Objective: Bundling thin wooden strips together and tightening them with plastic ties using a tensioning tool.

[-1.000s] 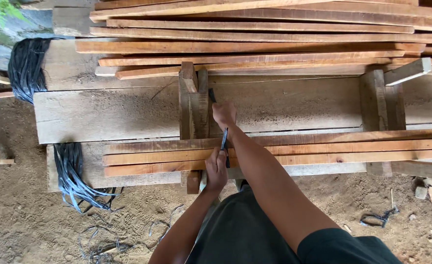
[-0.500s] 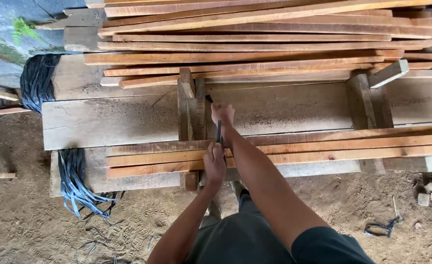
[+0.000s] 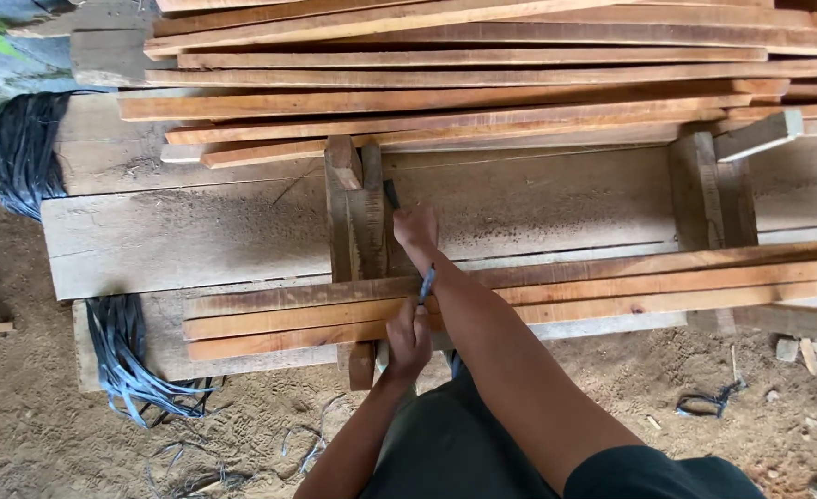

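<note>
Sandy yard, plank stack (image 3: 482, 74), both fists — left hand (image 3: 409, 334), right hand (image 3: 415, 226) — gripping dark strap (image 3: 425, 282), running near-to-far.

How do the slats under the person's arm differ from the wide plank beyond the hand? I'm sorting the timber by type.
The reddish slats are narrow strips, several lying side by side; the wide plank is one broad board. The slats look orange-brown and fresh, the plank grey and weathered. The slats lie nearer the person, under the right arm; the plank lies beyond, where the right hand holds a dark strap. Both run left to right across the bench.
</note>
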